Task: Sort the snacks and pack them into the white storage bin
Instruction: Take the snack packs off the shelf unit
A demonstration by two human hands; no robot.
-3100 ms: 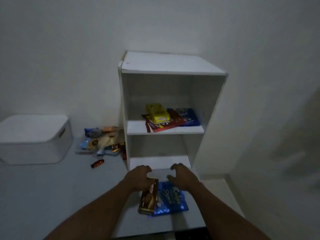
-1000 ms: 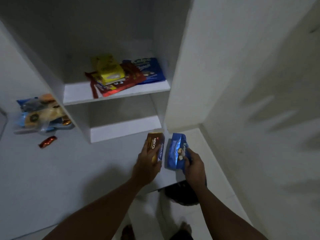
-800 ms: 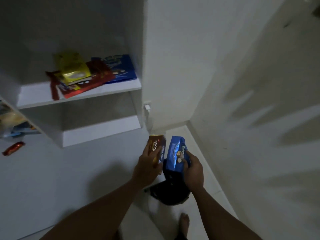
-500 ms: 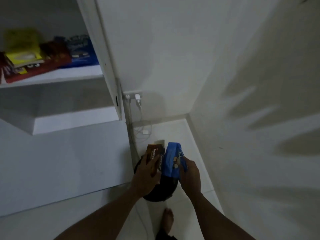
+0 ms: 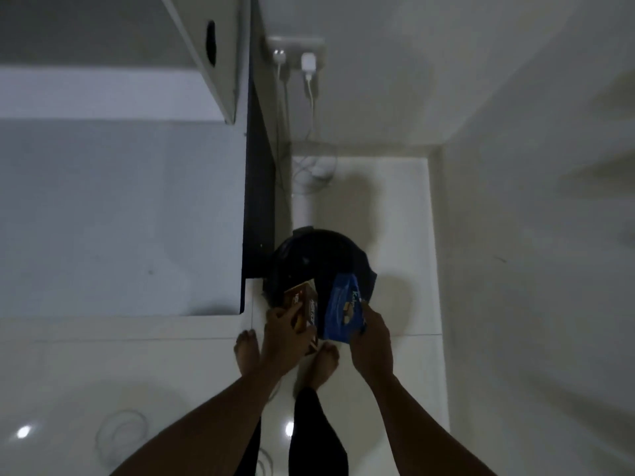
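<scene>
Nearest the camera, you are reaching both forearms down over your bare feet (image 5: 246,352) on the tiled floor (image 5: 103,372).

Item one: your left hand (image 5: 287,334) is gripping a brown snack box (image 5: 299,309), fingers curling round its lower end.

Item two: your right hand (image 5: 371,333) is pinching a blue snack packet (image 5: 342,309) by its lower edge, thumb lying across the front.

Both snacks are hanging side by side above a black round container (image 5: 319,259), which is standing on the floor beside the corner of the white table (image 5: 120,218).

Farther off, a shelf unit's side panel (image 5: 213,46) is rising from the table. Two chargers are sitting in a wall socket (image 5: 295,51), their cables trailing to the floor.

The white storage bin is not showing anywhere in this view.

Progress, as a judgement: you are carrying two snacks, so sorting seems to be under way. Nothing visible is packed, and getting snacks into the bin appears to be remaining.
</scene>
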